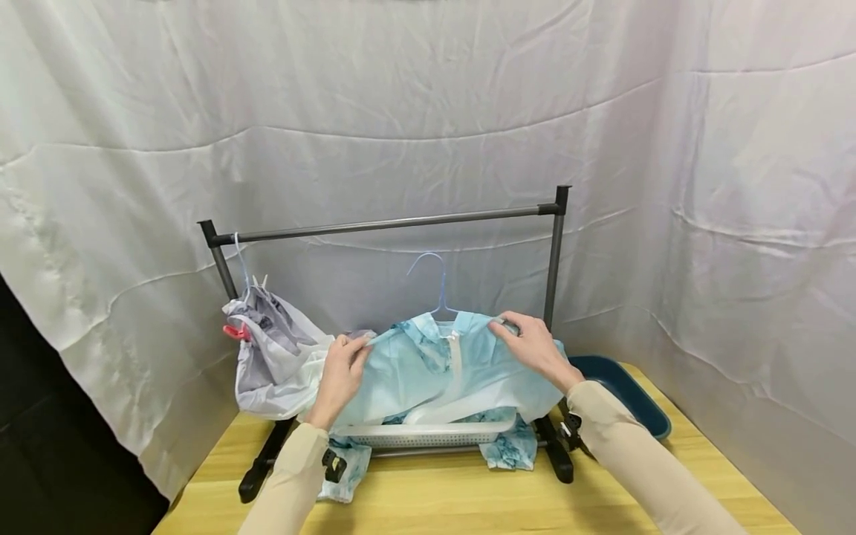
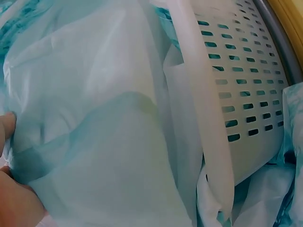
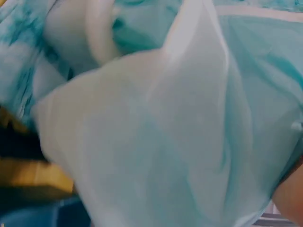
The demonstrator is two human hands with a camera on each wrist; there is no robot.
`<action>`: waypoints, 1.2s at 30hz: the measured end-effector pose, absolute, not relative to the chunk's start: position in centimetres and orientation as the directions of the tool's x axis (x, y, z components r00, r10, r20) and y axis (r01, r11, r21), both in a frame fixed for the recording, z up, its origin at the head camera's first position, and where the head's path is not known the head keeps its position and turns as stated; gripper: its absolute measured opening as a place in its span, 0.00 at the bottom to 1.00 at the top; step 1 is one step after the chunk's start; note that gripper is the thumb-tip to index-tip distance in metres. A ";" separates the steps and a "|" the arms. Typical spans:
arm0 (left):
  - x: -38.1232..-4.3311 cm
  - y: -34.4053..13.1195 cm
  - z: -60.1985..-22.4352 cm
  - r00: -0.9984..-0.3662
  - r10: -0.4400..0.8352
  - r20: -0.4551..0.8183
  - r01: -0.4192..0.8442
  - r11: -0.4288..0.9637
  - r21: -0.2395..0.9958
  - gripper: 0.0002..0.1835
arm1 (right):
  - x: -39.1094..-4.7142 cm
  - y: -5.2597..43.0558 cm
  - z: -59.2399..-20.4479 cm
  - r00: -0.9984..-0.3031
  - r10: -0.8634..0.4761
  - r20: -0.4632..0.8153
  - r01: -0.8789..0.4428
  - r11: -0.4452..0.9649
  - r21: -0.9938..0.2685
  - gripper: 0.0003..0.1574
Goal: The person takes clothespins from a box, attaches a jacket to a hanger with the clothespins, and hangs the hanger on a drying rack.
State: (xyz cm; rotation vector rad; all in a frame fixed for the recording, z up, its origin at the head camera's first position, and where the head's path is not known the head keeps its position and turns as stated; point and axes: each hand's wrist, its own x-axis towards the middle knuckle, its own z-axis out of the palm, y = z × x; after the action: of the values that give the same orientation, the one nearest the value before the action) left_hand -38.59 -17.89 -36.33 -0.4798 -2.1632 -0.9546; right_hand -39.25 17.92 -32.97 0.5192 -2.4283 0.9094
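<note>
My two hands (image 1: 342, 371) (image 1: 535, 345) in pinches at one blue garment (image 1: 401, 371)'s top edge, space beneath one rail (image 1: 401, 222), two hangers (image 1: 444, 286) (image 1: 242, 260).

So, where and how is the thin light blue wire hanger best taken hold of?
Probably pinch the thin light blue wire hanger by its neck, below the hook, coming from above: this part stands bare above the blue-and-white fabric garment, which covers most of the rest.

both forearms (image 1: 294, 475) reach forward, left hand (image 1: 341, 375) and right hand (image 1: 535, 345) pinching.
</note>
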 end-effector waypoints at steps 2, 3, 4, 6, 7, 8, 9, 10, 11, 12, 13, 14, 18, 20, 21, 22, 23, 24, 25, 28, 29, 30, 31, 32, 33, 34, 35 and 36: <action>-38.7 -17.8 -36.2 -0.677 0.041 0.734 0.581 0.643 0.500 0.10 | -39.2 18.5 -33.2 -0.778 -0.194 0.597 -0.520 0.732 -0.440 0.29; -38.8 -17.8 -36.1 -0.677 0.039 0.735 0.582 0.639 0.503 0.11 | -39.1 18.8 -33.4 -0.761 -0.199 0.618 -0.525 0.748 -0.406 0.31; -38.9 -17.8 -36.0 -0.679 0.035 0.733 0.581 0.637 0.507 0.11 | -39.1 19.1 -33.6 -0.745 -0.197 0.637 -0.525 0.763 -0.378 0.31; -39.0 -17.8 -36.0 -0.687 0.026 0.726 0.574 0.632 0.521 0.12 | -39.1 19.7 -33.9 -0.722 -0.191 0.665 -0.524 0.778 -0.347 0.31; -39.1 -17.8 -36.0 -0.691 0.022 0.723 0.569 0.632 0.525 0.12 | -39.1 19.9 -34.1 -0.717 -0.189 0.671 -0.527 0.777 -0.344 0.29; -39.1 -17.9 -35.9 -0.695 0.018 0.719 0.565 0.631 0.531 0.12 | -39.1 20.1 -34.1 -0.711 -0.188 0.678 -0.536 0.769 -0.348 0.28; -39.2 -17.9 -35.9 -0.696 0.013 0.718 0.563 0.632 0.533 0.13 | -39.2 20.3 -34.2 -0.705 -0.190 0.683 -0.545 0.762 -0.350 0.25; -39.2 -18.0 -35.9 -0.696 0.008 0.718 0.559 0.633 0.536 0.13 | -39.3 20.4 -34.3 -0.697 -0.193 0.690 -0.555 0.755 -0.350 0.23; -39.1 -18.1 -35.9 -0.695 -0.001 0.719 0.554 0.637 0.536 0.12 | -39.5 20.5 -34.3 -0.685 -0.200 0.700 -0.569 0.747 -0.344 0.20; -39.1 -18.2 -35.9 -0.694 -0.011 0.720 0.549 0.638 0.540 0.12 | -39.6 20.5 -34.4 -0.671 -0.207 0.712 -0.586 0.737 -0.338 0.18; -39.0 -18.3 -35.9 -0.696 -0.020 0.718 0.545 0.637 0.546 0.12 | -39.7 20.5 -34.4 -0.656 -0.212 0.724 -0.599 0.730 -0.329 0.16; -38.9 -18.3 -35.9 -0.698 -0.031 0.715 0.538 0.636 0.553 0.12 | -39.9 20.5 -34.5 -0.639 -0.214 0.739 -0.608 0.729 -0.315 0.13; -38.6 -18.2 -36.1 -0.730 -0.057 0.681 0.505 0.626 0.594 0.14 | -40.1 20.7 -35.1 -0.604 -0.205 0.770 -0.613 0.738 -0.284 0.10; -38.6 -18.2 -36.3 -0.748 -0.052 0.662 0.495 0.620 0.609 0.15 | -40.0 20.8 -35.4 -0.607 -0.196 0.770 -0.603 0.744 -0.287 0.10; -38.6 -18.1 -36.4 -0.757 -0.050 0.651 0.492 0.612 0.619 0.15 | -40.0 20.8 -35.5 -0.607 -0.193 0.771 -0.600 0.748 -0.284 0.10; -38.5 -18.1 -36.5 -0.765 -0.052 0.642 0.490 0.601 0.632 0.15 | -40.0 20.8 -35.7 -0.605 -0.194 0.772 -0.597 0.752 -0.279 0.10; -38.5 -18.1 -36.5 -0.770 -0.055 0.635 0.493 0.581 0.648 0.15 | -39.9 20.9 -35.8 -0.603 -0.194 0.774 -0.597 0.754 -0.276 0.10; -38.5 -18.1 -36.6 -0.779 -0.059 0.625 0.498 0.548 0.672 0.14 | -39.9 20.9 -35.8 -0.599 -0.195 0.777 -0.599 0.753 -0.273 0.10; -38.5 -18.1 -36.6 -0.787 -0.060 0.614 0.501 0.518 0.693 0.14 | -39.9 20.9 -35.9 -0.591 -0.198 0.782 -0.604 0.751 -0.267 0.09; -38.4 -18.1 -36.6 -0.808 -0.068 0.585 0.496 0.457 0.739 0.13 | -39.9 20.9 -36.0 -0.577 -0.205 0.791 -0.621 0.739 -0.262 0.08; -38.4 -18.1 -36.6 -0.813 -0.067 0.578 0.493 0.449 0.745 0.12 | -39.9 21.0 -36.0 -0.577 -0.203 0.791 -0.624 0.734 -0.267 0.08; -38.4 -18.1 -36.6 -0.816 -0.063 0.574 0.490 0.452 0.746 0.12 | -39.9 21.0 -36.0 -0.575 -0.201 0.793 -0.627 0.731 -0.268 0.08; -38.3 -18.1 -36.5 -0.815 -0.061 0.576 0.486 0.469 0.738 0.12 | -39.9 21.0 -36.0 -0.575 -0.199 0.794 -0.626 0.732 -0.270 0.08; -38.3 -18.1 -36.5 -0.813 -0.059 0.580 0.484 0.485 0.728 0.12 | -39.9 21.0 -36.0 -0.581 -0.194 0.790 -0.621 0.733 -0.277 0.08; -38.4 -18.1 -36.6 -0.807 -0.057 0.587 0.487 0.499 0.717 0.12 | -39.9 21.1 -36.0 -0.589 -0.189 0.786 -0.615 0.736 -0.284 0.09; -38.4 -18.1 -36.6 -0.802 -0.054 0.595 0.491 0.508 0.708 0.12 | -39.8 21.1 -36.0 -0.595 -0.186 0.782 -0.609 0.739 -0.288 0.09; -38.5 -18.0 -36.6 -0.798 -0.051 0.601 0.494 0.516 0.699 0.13 | -39.8 21.1 -36.1 -0.599 -0.183 0.780 -0.604 0.742 -0.290 0.09; -38.5 -18.0 -36.7 -0.791 -0.047 0.609 0.500 0.524 0.690 0.13 | -39.7 21.1 -36.1 -0.603 -0.181 0.777 -0.600 0.745 -0.292 0.10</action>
State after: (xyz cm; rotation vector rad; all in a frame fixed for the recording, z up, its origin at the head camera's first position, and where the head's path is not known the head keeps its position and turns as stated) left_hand -38.54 -17.96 -36.71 -0.3666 -2.1919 -1.2474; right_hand -39.75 21.13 -36.10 0.5842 -2.1743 0.6994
